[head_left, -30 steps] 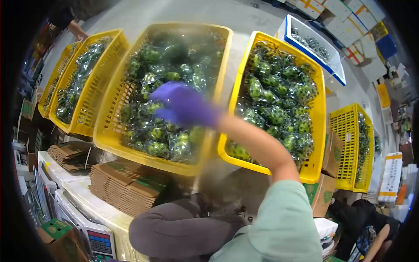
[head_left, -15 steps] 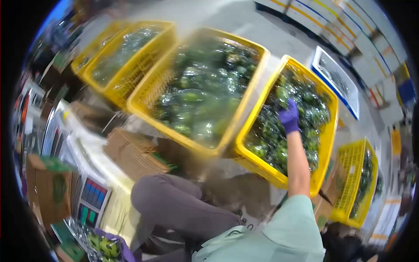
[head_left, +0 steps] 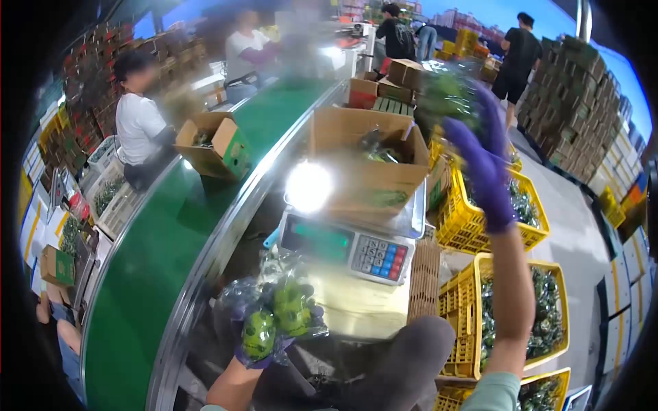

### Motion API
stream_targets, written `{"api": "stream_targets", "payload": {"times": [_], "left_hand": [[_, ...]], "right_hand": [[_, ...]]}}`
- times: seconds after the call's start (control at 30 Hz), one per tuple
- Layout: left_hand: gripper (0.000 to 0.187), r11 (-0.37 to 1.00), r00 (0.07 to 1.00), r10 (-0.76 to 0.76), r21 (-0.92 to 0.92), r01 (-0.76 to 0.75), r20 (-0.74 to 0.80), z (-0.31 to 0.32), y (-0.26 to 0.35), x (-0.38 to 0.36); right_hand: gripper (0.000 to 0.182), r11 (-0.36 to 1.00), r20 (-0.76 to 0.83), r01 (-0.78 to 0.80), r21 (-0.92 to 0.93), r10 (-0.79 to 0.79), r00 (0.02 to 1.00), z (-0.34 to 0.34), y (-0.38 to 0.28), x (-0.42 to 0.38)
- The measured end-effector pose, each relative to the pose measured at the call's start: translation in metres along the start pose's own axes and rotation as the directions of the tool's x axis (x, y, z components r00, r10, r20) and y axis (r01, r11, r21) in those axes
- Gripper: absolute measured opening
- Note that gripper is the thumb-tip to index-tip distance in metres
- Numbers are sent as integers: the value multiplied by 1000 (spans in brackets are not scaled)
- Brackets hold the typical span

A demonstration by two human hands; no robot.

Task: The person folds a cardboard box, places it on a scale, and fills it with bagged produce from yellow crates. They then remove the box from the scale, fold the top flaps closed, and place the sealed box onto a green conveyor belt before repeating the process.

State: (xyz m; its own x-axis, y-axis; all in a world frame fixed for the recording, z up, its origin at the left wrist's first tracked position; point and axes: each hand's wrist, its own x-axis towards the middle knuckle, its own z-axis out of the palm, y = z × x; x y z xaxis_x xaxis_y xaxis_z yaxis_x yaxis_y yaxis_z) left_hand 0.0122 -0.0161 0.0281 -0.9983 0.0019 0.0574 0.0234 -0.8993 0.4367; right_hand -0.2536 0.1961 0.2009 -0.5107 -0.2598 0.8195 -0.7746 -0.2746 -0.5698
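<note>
My left hand, in a purple glove, is closed around a clear plastic bag of green fruit low in front of me, left of the scale. Raised at the upper right, my purple-gloved right hand grips another clear bag of green fruit, blurred by motion. To the left of that hand, an open cardboard box stands on the weighing scale. Some bagged produce shows inside the box. The scale's keypad and green display face me.
A green conveyor belt runs along the left, carrying an open carton. Yellow crates of bagged produce line my right side. Stacked flattened cardboard lies beside the scale. Several people are around the belt and farther back.
My view has swung from the crates to the scale and belt. My right hand has come up out of a yellow crate with a bag. The left still holds its bag.
</note>
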Motion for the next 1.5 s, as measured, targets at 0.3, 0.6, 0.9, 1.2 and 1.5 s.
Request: {"api": "stream_targets", "payload": {"times": [0.3,0.6,0.9,1.2,1.5], "left_hand": [[67,978,975,173,145,-152,-139,-46,28,-27],[67,752,991,136,651,-101,-3,-38,-64,-43],[98,396,927,-263,906,-148,266,7,-79,-20],[81,274,739,-344,815,-511,580,35,-48,7],[45,378,904,416,885,-272,100,-40,119,151]], "right_hand": [[42,960,418,-22,-278,142,897,71,51,27],[125,768,637,-499,-401,625,451,85,-83,-213],[122,303,189,-845,440,889,417,51,-88,-297],[82,623,-239,-355,697,668,704,-55,-127,-326],[80,-556,-733,-552,-621,165,660,-287,-229,-500]]}}
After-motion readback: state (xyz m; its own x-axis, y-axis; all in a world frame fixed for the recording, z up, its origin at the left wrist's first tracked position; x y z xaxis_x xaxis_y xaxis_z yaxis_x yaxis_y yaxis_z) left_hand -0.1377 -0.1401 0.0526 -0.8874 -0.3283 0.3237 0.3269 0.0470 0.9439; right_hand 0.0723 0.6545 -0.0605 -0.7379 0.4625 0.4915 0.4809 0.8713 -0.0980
